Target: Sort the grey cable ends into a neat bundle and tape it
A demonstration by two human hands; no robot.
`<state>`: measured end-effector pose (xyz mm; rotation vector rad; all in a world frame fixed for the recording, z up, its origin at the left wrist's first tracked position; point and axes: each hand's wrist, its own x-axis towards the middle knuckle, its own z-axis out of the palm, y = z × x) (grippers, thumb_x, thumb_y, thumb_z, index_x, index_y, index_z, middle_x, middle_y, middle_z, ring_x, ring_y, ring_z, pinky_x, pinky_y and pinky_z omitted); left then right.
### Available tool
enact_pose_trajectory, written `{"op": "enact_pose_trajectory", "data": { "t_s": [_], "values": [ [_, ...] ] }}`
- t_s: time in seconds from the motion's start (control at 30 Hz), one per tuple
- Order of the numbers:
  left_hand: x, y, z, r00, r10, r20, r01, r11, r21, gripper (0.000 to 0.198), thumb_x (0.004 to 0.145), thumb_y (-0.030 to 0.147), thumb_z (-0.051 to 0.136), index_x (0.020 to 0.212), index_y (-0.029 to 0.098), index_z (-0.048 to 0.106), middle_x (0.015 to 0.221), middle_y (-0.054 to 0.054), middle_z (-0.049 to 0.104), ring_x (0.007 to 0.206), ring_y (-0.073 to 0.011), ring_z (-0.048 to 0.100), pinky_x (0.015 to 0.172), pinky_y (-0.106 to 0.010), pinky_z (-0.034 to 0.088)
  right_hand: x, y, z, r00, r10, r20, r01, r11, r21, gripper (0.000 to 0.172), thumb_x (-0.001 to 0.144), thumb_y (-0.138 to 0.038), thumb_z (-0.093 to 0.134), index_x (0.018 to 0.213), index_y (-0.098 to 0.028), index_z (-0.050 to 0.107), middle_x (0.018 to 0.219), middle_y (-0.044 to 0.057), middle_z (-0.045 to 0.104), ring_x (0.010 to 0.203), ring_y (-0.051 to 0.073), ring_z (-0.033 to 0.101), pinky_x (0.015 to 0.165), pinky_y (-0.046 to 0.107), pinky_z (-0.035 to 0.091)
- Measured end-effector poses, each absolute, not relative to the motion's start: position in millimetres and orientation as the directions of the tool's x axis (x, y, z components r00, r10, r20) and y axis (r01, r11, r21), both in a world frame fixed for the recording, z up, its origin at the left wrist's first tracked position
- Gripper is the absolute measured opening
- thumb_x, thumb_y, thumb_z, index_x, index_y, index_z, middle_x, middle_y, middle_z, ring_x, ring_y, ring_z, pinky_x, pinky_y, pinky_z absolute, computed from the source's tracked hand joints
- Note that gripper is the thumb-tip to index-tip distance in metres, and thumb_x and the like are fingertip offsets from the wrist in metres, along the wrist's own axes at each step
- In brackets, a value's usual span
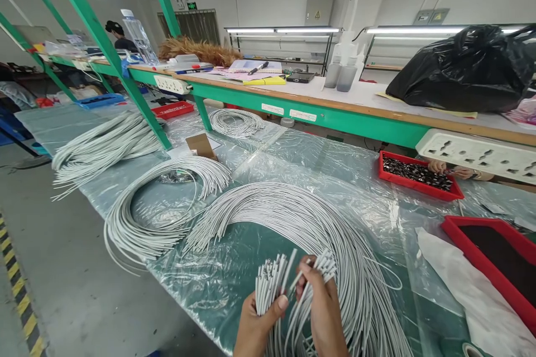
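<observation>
My left hand [260, 321] is wrapped round a bundle of white cables [270, 284], whose cut ends stand upright above the fingers. Close beside it, my right hand [320, 307] grips another bunch of white cable ends [325, 265], with thumb and fingers pinched together. A few single cables stick out between the two hands. The large coil of white cables [288, 201] lies on the table behind and to the right of my hands, curving down past them. Further left lies a second coil of white cables [142, 228].
More cable coils [109, 142] lie at the far left. To the right are a red tray of small dark parts [419, 173], another person's hands [454, 171] near it, and a red tray with dark contents [502, 256]. A green-framed shelf [335, 109] crosses behind, bearing a black plastic bag [460, 75].
</observation>
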<state>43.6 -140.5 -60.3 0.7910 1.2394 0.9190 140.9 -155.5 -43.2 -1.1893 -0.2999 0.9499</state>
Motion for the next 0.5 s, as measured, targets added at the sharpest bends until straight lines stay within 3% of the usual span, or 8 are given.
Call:
{"op": "enact_pose_trajectory", "data": {
  "t_s": [0.1,0.27,0.5],
  "values": [
    [42,-140,-59,0.053,0.903,-0.426,-0.141,0.429,0.892,0.041,0.041,0.051,0.078,0.052,0.015,0.061,0.044,0.002,0.050,0.050,-0.0136,0.043,0.052,-0.025,0.033,146,-156,-46,0.603,0.747,-0.280,-0.521,0.103,-0.847,0.027,0.073,-0.043,0.060,0.066,-0.020,0.047,0.054,-0.004,0.049,0.047,0.012,0.050,0.044,0.024,0.039],
    [41,-139,-61,0.137,0.888,-0.439,-0.092,0.453,0.887,0.038,0.047,0.050,0.076,0.049,0.016,0.058,0.041,0.004,0.044,0.047,-0.0121,0.039,0.050,-0.025,0.029,142,-155,-38,0.554,0.802,-0.223,-0.477,0.086,-0.875,0.032,0.074,-0.050,0.059,0.070,-0.020,0.047,0.049,-0.007,0.043,0.041,0.008,0.042,0.045,0.023,0.035],
    [45,-142,-66,0.237,0.930,-0.281,-0.228,0.334,0.914,0.035,0.045,0.041,0.079,0.047,0.015,0.056,0.044,0.004,0.046,0.042,-0.0082,0.034,0.045,-0.023,0.024,138,-151,-38,0.591,0.775,-0.224,-0.445,0.082,-0.892,0.037,0.072,-0.053,0.060,0.063,-0.020,0.045,0.050,-0.007,0.041,0.043,0.009,0.041,0.045,0.023,0.034]
  ]
}}
